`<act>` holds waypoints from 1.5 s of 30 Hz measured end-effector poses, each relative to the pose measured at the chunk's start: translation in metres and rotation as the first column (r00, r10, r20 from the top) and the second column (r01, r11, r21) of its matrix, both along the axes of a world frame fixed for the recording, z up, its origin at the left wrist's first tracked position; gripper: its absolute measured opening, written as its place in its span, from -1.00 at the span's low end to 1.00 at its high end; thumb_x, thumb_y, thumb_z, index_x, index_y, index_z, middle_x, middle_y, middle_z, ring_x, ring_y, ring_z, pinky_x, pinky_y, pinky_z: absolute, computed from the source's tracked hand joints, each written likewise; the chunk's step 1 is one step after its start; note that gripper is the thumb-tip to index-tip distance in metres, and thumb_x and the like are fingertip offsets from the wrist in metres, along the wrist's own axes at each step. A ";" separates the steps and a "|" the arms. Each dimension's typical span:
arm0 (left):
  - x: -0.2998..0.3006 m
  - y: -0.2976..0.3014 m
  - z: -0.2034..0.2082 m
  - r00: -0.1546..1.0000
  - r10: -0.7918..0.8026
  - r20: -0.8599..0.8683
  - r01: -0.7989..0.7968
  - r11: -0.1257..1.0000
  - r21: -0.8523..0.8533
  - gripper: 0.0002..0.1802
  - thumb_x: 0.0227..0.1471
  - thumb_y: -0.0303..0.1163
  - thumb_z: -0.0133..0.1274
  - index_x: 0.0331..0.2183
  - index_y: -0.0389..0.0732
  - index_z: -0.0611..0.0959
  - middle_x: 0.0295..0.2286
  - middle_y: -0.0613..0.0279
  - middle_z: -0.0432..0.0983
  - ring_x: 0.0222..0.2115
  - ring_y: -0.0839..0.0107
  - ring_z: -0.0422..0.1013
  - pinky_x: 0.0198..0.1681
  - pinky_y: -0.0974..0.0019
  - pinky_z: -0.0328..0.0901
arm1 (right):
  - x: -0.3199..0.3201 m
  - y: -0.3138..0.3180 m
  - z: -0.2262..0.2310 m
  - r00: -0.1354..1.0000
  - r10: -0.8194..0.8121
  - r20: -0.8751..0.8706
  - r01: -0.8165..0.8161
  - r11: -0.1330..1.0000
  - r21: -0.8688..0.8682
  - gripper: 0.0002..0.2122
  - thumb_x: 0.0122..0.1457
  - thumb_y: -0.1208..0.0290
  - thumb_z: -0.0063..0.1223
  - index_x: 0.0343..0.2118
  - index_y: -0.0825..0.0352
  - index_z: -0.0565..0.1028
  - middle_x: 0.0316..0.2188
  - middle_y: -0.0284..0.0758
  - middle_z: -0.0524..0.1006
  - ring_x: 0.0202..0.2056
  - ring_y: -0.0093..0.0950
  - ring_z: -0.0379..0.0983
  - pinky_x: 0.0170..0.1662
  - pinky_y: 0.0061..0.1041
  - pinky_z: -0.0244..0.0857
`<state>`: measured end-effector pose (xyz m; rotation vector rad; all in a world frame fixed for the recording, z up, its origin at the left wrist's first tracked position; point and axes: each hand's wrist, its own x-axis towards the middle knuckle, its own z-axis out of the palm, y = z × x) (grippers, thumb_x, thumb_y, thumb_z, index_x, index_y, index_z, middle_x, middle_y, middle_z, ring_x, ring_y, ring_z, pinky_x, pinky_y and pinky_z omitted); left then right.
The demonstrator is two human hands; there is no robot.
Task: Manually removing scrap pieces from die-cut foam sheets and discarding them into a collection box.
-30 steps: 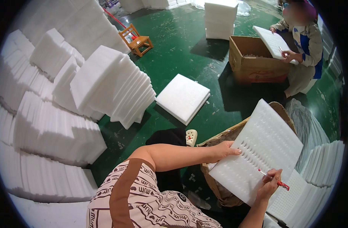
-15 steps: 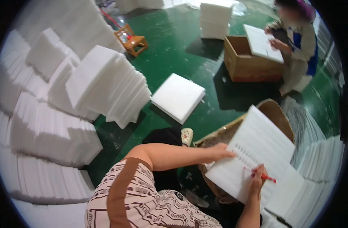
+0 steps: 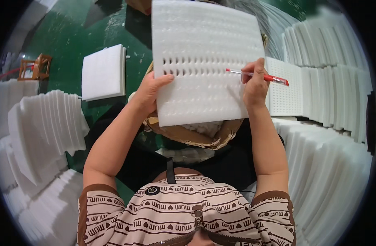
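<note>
A white foam sheet [image 3: 204,96] is held in front of me, above a cardboard box [image 3: 196,141] with a taped rim and white scraps inside. My left hand [image 3: 149,92] is closed on the sheet's left edge, thumb on top near two rows of punched-through holes. Other rows on the sheet show only shallow dimples. In my right hand [image 3: 255,86] is a red pen [image 3: 278,80] with a clear barrel, gripped at the sheet's right edge. Its tip points left over the sheet, close to the hole rows; I cannot tell whether it touches.
Stacks of white foam sheets [image 3: 319,164] stand along my right, one sheet with a grid of holes [image 3: 284,92] leaning there. More foam stacks [image 3: 44,127] rise on the left. Farther off, a foam block [image 3: 102,74] and a small wooden chair [image 3: 35,67] sit on the green floor [image 3: 65,41].
My view has swung right and down, so the co-worker is out of sight. The sheet now faces me squarely. My right hand with the pen is at its right edge.
</note>
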<state>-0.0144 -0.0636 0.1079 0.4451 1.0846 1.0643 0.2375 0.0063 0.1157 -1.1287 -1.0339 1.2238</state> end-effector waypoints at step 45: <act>0.007 0.002 0.006 0.992 -0.031 -0.121 0.033 0.999 0.022 -0.31 -0.26 -0.41 0.19 -0.02 -0.37 0.36 -0.20 -0.12 0.44 -0.25 0.10 0.43 -0.13 0.17 0.33 | 0.015 -0.012 -0.025 0.583 -0.031 0.812 -0.396 0.862 0.317 -0.73 0.19 0.44 -0.17 -0.65 0.34 0.40 -0.71 -0.43 0.36 -0.65 -0.63 0.14 -0.54 -0.67 0.06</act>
